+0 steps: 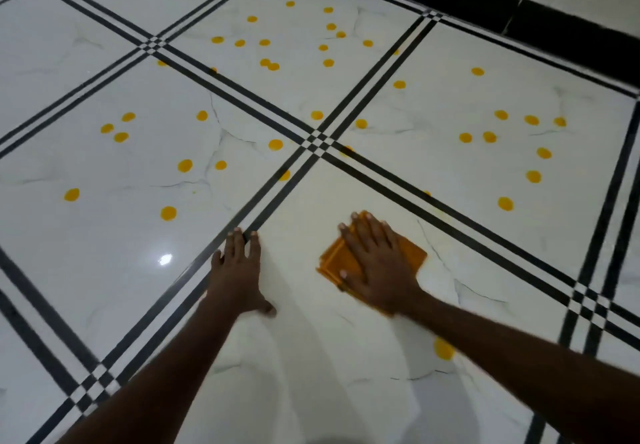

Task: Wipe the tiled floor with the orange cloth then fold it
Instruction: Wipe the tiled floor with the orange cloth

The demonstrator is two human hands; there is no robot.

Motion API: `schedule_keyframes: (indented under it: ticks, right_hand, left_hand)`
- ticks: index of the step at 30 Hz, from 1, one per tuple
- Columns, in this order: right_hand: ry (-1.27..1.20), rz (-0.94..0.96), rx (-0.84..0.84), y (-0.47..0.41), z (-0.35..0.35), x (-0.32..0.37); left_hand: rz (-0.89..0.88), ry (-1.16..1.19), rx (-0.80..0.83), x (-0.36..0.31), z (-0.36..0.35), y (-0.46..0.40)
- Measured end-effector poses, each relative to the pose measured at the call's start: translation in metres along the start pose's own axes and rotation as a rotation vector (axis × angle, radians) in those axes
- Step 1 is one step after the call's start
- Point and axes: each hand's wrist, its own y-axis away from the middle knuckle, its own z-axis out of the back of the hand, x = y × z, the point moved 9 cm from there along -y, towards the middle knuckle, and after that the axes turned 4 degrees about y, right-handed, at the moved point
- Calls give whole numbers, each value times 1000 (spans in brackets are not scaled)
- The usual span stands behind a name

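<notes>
The tiled floor [311, 357] lies flat and open on all sides of both hands; nothing upright stands on it. Yellow spots [275, 144] lie scattered ahead, flush with the tiles. The only barrier is the dark skirting [554, 24] along the far wall.

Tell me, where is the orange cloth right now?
In the head view, the orange cloth lies flat on the white tiled floor, lower right of centre, pressed under the right hand. The left hand rests beside it on the dark tile lines.

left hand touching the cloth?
No: the left hand lies flat on bare tile, apart from the orange cloth, which only the right hand presses.
</notes>
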Motion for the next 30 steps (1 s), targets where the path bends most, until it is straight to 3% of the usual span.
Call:
schedule_keyframes:
  ticks: [2,4,6,8,10,12,15,16,18,20,22,24,27,28,30]
  right_hand:
    - [-7,-83,-21,-36,4,-45]
    - [1,-368,-90,-40,12,-119]
    - [19,-614,-149,-2,17,-176]
    - [10,-744,-199,47,18,-179]
    - [16,-686,-179,71,8,-128]
    - [-6,-466,-84,55,-6,-69]
    - [-25,-262,-42,-4,1,-76]
    - [-30,-329,-50,-13,5,-105]
    - [-7,-639,-146,10,18,-179]
    - [-18,-802,-206,65,20,-194]
    - [-1,-755,-165,104,11,-135]
    - [-27,-555,-82,105,-3,-75]
    - [-25,-296,-65,53,0,-77]
    - [-45,-333,-67,44,1,-104]
    - [-40,-578,-85,59,6,-171]
  left_hand:
    - [-79,32,-59,-46,6,-4]
    - [-164,63,-74,-91,1,-10]
    - [-210,37,-59,-115,-11,-16]
    - [-200,-3,-75,-116,-17,-20]
    - [-195,3,-79,-112,-18,-20]
    - [-183,5,-76,-113,-17,-19]
    - [-174,-20,-57,-115,-17,-22]
    - [-167,-21,-49,-113,-18,-23]
    - [-157,-28,-45,-110,-19,-25]
    - [-161,-48,-33,-113,-18,-25]
    - [-155,-51,-27,-113,-17,-25]
    - [-158,-50,-9,-115,-17,-24]
    - [-157,-60,7,-112,-16,-25]
    - [-157,-65,12,-111,-17,-26]
    - [-157,-75,20,-107,-15,-28]
